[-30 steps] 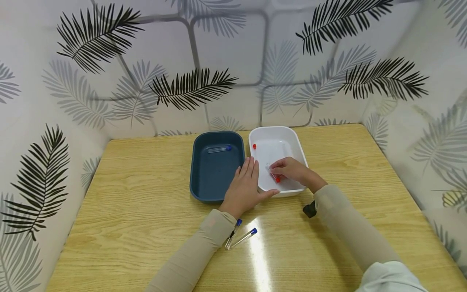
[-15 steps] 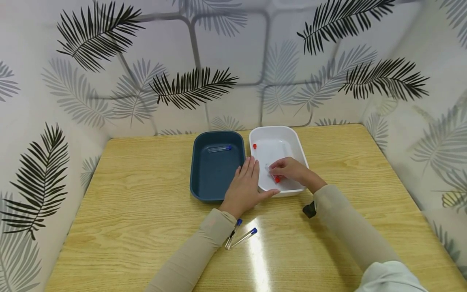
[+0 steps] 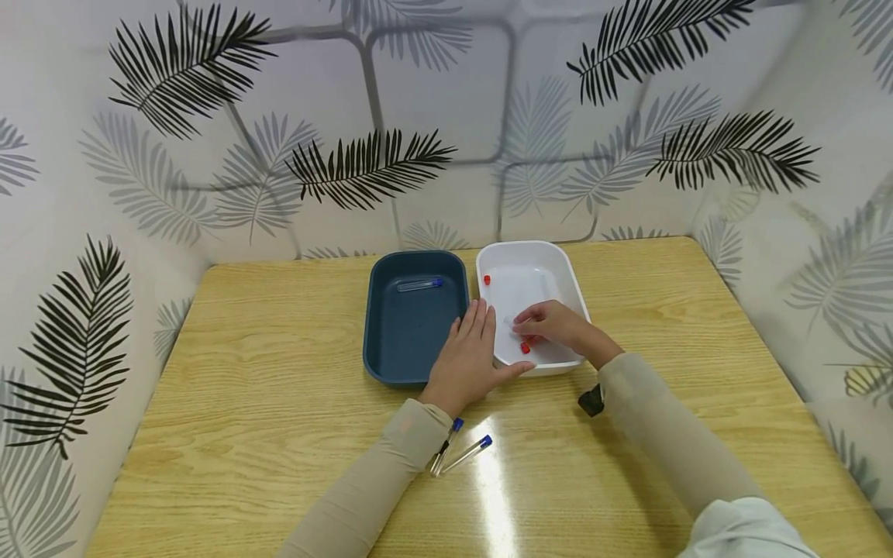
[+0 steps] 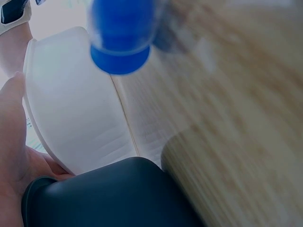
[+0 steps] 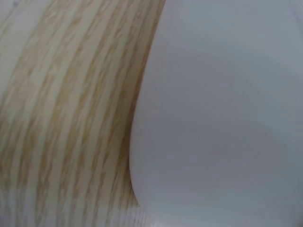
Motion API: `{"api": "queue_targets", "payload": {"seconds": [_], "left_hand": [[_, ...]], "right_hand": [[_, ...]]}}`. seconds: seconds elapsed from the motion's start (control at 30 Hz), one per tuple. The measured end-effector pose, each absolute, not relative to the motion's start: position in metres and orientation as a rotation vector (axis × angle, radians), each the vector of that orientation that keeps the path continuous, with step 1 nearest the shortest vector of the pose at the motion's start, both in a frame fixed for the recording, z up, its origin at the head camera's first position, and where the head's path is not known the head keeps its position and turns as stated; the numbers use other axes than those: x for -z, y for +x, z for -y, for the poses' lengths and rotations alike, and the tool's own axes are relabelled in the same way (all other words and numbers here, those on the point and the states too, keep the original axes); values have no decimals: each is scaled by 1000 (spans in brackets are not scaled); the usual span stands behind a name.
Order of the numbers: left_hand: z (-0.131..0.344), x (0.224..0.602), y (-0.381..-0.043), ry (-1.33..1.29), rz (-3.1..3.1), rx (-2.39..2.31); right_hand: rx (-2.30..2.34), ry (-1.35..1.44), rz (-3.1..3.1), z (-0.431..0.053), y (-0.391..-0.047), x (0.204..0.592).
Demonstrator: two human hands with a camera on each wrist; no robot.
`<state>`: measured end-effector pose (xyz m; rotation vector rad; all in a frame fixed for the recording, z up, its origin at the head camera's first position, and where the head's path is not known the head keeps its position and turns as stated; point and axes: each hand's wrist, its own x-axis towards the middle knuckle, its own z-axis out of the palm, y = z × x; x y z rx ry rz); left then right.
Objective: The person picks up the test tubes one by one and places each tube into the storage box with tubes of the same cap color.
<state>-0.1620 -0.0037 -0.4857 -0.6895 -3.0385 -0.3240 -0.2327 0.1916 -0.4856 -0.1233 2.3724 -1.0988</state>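
Wooden table [image 3: 265, 364]; left hand [image 3: 470, 358] overlaps dark tray [image 3: 408, 333], white tray [image 3: 512, 267]

Way in along left edge of desk [image 3: 251, 364] to dark bin [image 3: 399, 333]; another along right edge, beside white bin [image 3: 528, 283]. Behind bins, tight: patterned wall [image 3: 446, 101] rises at far edge. Dark bin's near half open from left; blue-capped tube [image 3: 418, 285] lies across far half. Left hand [image 3: 469, 360] blocks adjoining rims toward front edge. Right hand [image 3: 554, 322] obstructs white bin's near half; far half reachable from above, past small red cap [image 3: 487, 280]. Front-edge approach flanked by left sleeve [image 3: 370, 488] and right sleeve [image 3: 677, 434].
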Motion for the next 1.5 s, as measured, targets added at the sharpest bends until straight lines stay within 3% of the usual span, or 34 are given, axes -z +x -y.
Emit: {"api": "queue_targets", "payload": {"seconds": [0.27, 0.53, 0.83, 1.5], "left_hand": [[2, 485, -161, -688, 3030, 335], [2, 486, -161, -673, 3045, 355], [5, 484, -161, -656, 3052, 381], [13, 463, -155, -748, 2947, 316]], "right_hand": [[1133, -170, -2458, -195, -230, 484], [1395, -260, -2544, -203, -219, 457], [1344, -339, -2726, -224, -202, 443], [1286, -456, -2923, -225, -183, 457]]}}
